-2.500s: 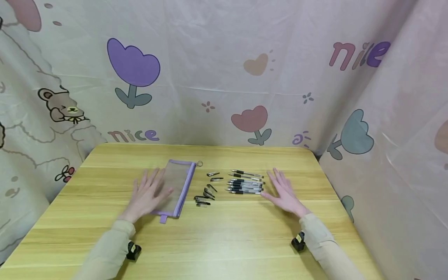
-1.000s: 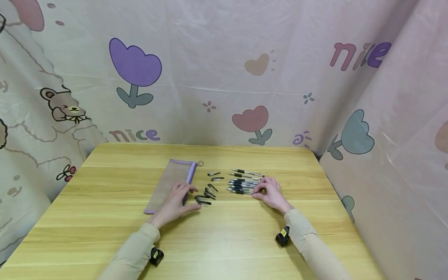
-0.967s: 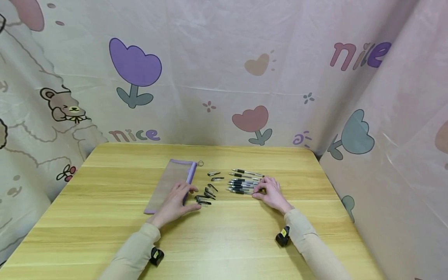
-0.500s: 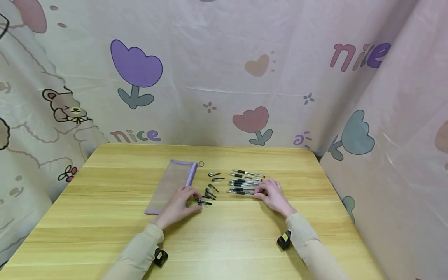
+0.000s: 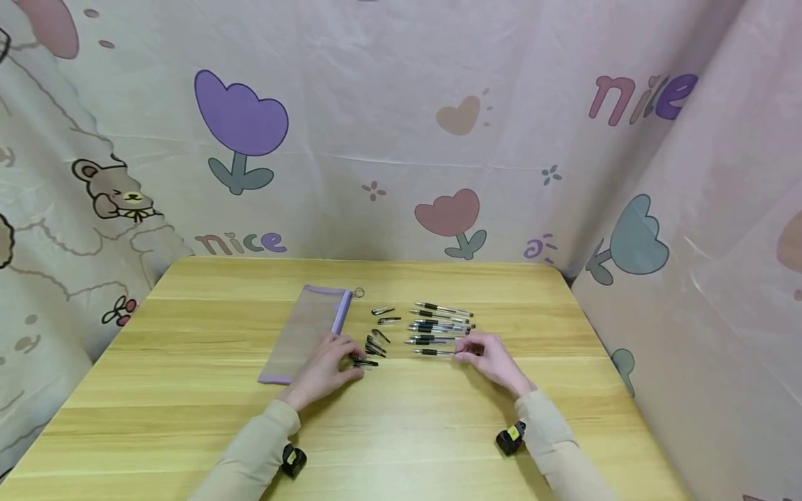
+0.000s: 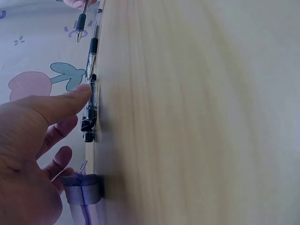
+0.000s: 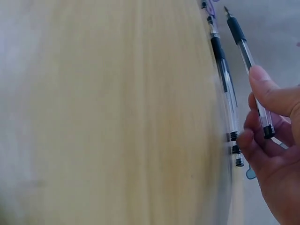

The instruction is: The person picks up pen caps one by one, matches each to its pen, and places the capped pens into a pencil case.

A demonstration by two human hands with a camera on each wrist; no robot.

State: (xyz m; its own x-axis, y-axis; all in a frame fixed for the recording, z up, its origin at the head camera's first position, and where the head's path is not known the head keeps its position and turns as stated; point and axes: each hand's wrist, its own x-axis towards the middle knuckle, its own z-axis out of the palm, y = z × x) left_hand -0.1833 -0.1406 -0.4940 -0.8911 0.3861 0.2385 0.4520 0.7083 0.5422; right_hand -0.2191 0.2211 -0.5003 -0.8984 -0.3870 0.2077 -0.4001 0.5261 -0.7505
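My right hand (image 5: 493, 358) pinches one gel pen (image 7: 237, 33) near its back end, between thumb and fingers. Its dark-gripped tip points left, and the right wrist view has it raised above the other pens (image 7: 219, 49). Several clear-barrelled pens (image 5: 432, 327) lie side by side beyond that hand. My left hand (image 5: 322, 369) is low at the near end of a loose group of black-and-clear pen caps (image 5: 376, 346). Its thumb and fingers stand apart around the nearest cap (image 5: 367, 362), the thumb tip overlapping the caps (image 6: 89, 112) in the left wrist view.
A mesh zip pouch (image 5: 294, 337) with purple edging lies flat left of the caps, partly under the left hand, its ring (image 5: 359, 293) at the far corner. Two caps lie farther back. A printed curtain (image 5: 351, 139) rises behind the wooden table (image 5: 401, 431).
My left hand has come off the pouch, rightward to the caps. My right hand has closed on a pen and drawn it nearer, apart from the row.
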